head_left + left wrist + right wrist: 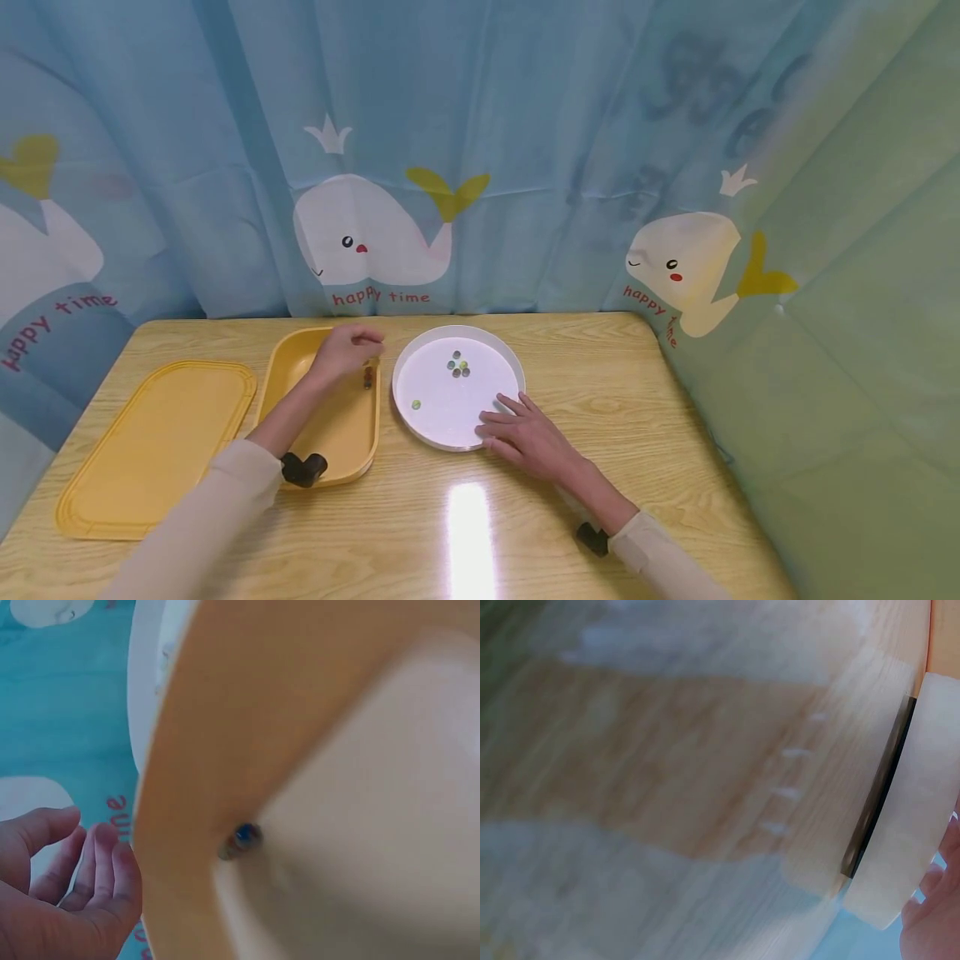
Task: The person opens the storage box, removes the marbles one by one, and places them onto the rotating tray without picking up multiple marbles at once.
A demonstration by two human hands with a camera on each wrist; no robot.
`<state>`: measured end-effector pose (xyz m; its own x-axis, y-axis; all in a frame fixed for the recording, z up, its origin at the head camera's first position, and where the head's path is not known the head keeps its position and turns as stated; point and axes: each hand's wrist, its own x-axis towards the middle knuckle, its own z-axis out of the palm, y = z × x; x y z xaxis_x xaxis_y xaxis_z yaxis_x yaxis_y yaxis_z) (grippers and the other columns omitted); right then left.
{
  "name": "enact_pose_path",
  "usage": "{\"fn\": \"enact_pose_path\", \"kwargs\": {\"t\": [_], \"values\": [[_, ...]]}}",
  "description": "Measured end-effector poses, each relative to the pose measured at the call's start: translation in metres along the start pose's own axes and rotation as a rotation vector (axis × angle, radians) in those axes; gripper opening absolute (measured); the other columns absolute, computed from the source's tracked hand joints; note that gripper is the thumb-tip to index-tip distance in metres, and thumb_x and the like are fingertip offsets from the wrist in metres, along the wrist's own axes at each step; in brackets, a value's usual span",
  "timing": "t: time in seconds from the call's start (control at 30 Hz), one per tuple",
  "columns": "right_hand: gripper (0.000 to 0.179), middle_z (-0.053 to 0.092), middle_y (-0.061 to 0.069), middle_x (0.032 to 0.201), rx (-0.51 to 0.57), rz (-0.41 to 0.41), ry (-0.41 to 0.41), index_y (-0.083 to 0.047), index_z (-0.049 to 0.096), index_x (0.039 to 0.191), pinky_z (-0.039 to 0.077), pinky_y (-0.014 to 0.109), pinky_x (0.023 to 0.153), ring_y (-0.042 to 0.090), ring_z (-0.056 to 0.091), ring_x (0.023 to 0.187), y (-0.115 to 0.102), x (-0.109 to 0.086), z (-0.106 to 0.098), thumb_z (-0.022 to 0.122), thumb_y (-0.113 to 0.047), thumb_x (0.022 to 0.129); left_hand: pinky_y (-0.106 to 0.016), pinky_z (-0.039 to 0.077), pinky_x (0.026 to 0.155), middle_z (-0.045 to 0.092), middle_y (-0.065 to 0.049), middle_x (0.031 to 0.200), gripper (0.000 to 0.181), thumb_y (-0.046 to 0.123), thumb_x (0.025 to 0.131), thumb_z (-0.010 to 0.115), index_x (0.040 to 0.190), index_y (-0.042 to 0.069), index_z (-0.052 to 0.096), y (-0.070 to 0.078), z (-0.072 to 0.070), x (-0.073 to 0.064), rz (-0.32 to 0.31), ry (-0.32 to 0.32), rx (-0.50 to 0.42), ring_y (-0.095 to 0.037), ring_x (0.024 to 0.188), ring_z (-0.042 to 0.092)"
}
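Observation:
My left hand (347, 354) hovers over the right rim of a deep yellow bin (330, 433). Its fingers are loosely bent, and nothing shows between them in the left wrist view. Inside the bin, small dark marbles (367, 380) lie against the right wall; one looks blue (245, 835) in the left wrist view. My right hand (528, 437) rests at the lower right rim of a round white tray (442, 429), fingers spread and reaching over the edge. Several glass marbles (457, 372) sit clustered in the tray, and a single green marble (416, 405) lies apart at its left.
A flat yellow lid (157, 450) lies left of the bin on the wooden table (600, 392). The bin and the tray stand side by side with a narrow gap. Behind the table hangs a blue curtain (525, 167) with whale prints.

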<state>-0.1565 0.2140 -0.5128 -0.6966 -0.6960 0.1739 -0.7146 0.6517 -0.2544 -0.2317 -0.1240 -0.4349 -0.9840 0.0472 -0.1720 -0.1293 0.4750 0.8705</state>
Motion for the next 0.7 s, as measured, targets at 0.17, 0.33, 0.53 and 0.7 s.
{"fn": "enact_pose_path", "kwargs": {"t": [0.17, 0.33, 0.53, 0.7], "values": [[0.032, 0.062, -0.001, 0.136, 0.012, 0.006, -0.005, -0.020, 0.071, 0.127, 0.018, 0.055, 0.116, 0.030, 0.039, 0.141, -0.001, 0.000, -0.001, 0.055, -0.035, 0.103, -0.036, 0.051, 0.083, 0.065, -0.023, 0.113, 0.028, 0.007, 0.097, 0.062, 0.120, -0.009, 0.064, -0.011, -0.005, 0.002, -0.014, 0.015, 0.012, -0.032, 0.098, 0.059], [0.033, 0.061, -0.001, 0.136, 0.007, 0.007, -0.005, -0.020, 0.071, 0.127, 0.019, 0.055, 0.116, 0.030, 0.039, 0.141, -0.001, 0.000, -0.001, 0.055, -0.035, 0.103, -0.041, 0.052, 0.081, 0.066, -0.023, 0.110, 0.028, 0.006, 0.095, 0.063, 0.117, -0.011, 0.065, -0.024, -0.009, 0.006, -0.006, 0.020, -0.006, -0.036, 0.096, 0.060], [0.032, 0.062, -0.001, 0.136, 0.008, 0.004, 0.004, -0.020, 0.071, 0.127, 0.019, 0.056, 0.115, 0.031, 0.039, 0.140, -0.002, 0.000, -0.002, 0.054, -0.035, 0.103, -0.029, 0.051, 0.069, 0.068, -0.022, 0.105, 0.030, 0.004, 0.093, 0.065, 0.117, -0.014, 0.063, -0.032, -0.011, 0.009, -0.024, -0.005, -0.014, -0.032, 0.088, 0.062], [0.031, 0.062, -0.001, 0.135, -0.005, -0.008, 0.013, -0.020, 0.071, 0.126, 0.021, 0.056, 0.115, 0.031, 0.040, 0.140, -0.001, 0.000, -0.001, 0.055, -0.034, 0.103, -0.030, 0.054, 0.071, 0.067, -0.025, 0.105, 0.030, 0.002, 0.093, 0.064, 0.118, -0.015, 0.062, -0.034, -0.011, 0.011, -0.067, -0.041, -0.021, -0.026, 0.084, 0.064]]}}
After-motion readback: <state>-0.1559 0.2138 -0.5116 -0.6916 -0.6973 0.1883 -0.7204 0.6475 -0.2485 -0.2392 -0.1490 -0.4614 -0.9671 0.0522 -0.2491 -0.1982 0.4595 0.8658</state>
